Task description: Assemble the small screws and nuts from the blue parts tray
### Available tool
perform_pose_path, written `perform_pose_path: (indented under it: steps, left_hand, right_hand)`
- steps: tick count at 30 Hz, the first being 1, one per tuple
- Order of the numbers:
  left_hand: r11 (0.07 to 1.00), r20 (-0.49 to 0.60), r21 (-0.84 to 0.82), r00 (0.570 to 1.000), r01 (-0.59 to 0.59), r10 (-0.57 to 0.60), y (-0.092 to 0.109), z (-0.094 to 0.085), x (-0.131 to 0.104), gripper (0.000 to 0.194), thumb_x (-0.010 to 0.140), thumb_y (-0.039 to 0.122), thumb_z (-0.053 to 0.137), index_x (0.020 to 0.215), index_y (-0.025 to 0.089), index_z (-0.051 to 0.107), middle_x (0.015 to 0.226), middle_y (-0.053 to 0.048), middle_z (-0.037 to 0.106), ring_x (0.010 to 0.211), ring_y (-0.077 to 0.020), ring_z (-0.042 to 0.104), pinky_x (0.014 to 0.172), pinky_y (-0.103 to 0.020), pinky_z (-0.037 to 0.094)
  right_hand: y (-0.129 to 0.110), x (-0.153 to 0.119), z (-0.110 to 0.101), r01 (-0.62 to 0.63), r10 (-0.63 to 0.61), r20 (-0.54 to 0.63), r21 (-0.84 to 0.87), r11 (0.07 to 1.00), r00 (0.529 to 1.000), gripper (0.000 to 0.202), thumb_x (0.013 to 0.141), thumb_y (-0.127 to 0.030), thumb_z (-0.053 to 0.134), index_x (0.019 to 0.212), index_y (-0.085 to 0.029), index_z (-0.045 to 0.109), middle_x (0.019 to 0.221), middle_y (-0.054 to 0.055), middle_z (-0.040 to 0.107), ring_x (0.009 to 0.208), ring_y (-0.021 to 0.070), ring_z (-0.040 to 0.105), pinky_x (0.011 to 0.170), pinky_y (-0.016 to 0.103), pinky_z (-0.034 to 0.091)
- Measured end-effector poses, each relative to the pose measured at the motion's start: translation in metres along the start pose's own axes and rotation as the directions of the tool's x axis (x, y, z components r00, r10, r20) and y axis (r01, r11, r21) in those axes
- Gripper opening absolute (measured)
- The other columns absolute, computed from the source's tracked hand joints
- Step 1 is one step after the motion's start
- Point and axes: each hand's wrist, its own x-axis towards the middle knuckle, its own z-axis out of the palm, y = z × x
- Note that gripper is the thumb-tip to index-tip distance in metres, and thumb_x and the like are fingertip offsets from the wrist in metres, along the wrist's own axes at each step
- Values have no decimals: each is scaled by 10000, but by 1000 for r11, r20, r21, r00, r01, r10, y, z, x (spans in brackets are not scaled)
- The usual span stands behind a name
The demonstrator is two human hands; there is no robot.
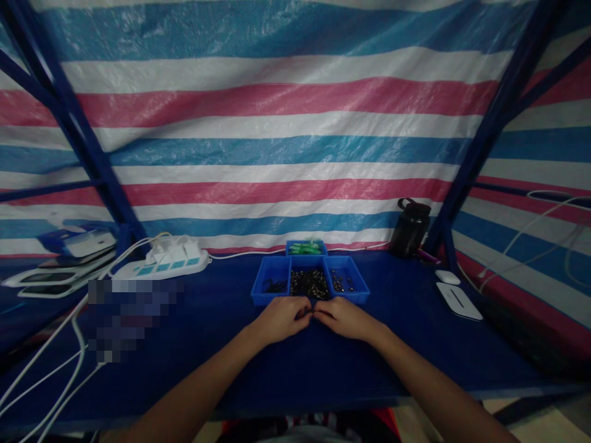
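My left hand [282, 318] and my right hand [347, 317] meet in front of the blue bins, thumbs and fingers pinched close together. Something tiny and dark seems to sit between the fingertips, too small to name. Just beyond is the middle blue bin [308, 261], filled with many small dark and brass-coloured pieces [309, 283]. In the left blue bin [270, 269] lie a few thin black pieces [276, 286]. The right blue bin [353, 271] holds some small shiny metal pieces [340, 282]. Behind them, a smaller blue bin [289, 247] contains green-and-clear items [306, 247].
A white power strip [161, 266] with plugs and cables lies back left on the blue table [212, 344], near stacked devices [69, 271]. A black bottle [410, 227] stands back right. A white earbud case [447, 277] and a flat white box [458, 300] lie at right.
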Motion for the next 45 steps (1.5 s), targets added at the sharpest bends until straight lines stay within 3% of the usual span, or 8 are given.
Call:
perform_pose_path:
  steps: [16,22,29,35,45]
  left_hand:
    - [999,16,-28,999,-41,42,3,-4,0,165,882,237,507,1010,207,607,812,5,639,693,-127,575,601,-199,369]
    - [1000,40,29,999,10,-11,1,-3,0,131,892,264,503,929,194,608,767,1,644,675,-137,589,584,-205,357]
    - [993,100,120,994,23,-36,-4,3,0,136,880,266,514,879,193,628,756,-12,656,662,-149,602,561,-212,341]
    - [988,118,152,993,-10,-8,-5,6,0,154,885,264,507,868,192,642,745,-18,661,658,-156,611,565,-215,360]
    - [987,127,158,992,-22,2,-4,4,1,192,904,287,506,834,183,652,728,-28,662,668,-170,623,576,-223,375]
  right_hand:
    - [1,0,0,-35,34,11,31,999,999,275,996,-268,336,914,-172,581,710,8,614,573,106,520,568,224,324]
    - [-2,0,-1,-39,39,21,25,999,999,219,961,-275,421,924,-177,614,789,24,664,684,136,590,633,231,359]
    - [-2,-1,-3,-59,60,-10,37,998,998,230,933,-308,466,830,-167,617,727,21,661,639,129,585,586,219,335]
    - [-5,-3,-5,-39,41,-15,125,991,999,160,897,-317,534,927,-183,617,664,-17,637,595,114,576,546,202,323]
    - [-5,-3,-5,-42,43,-6,133,990,999,145,880,-270,544,965,-191,630,653,-24,631,591,112,578,550,200,327]
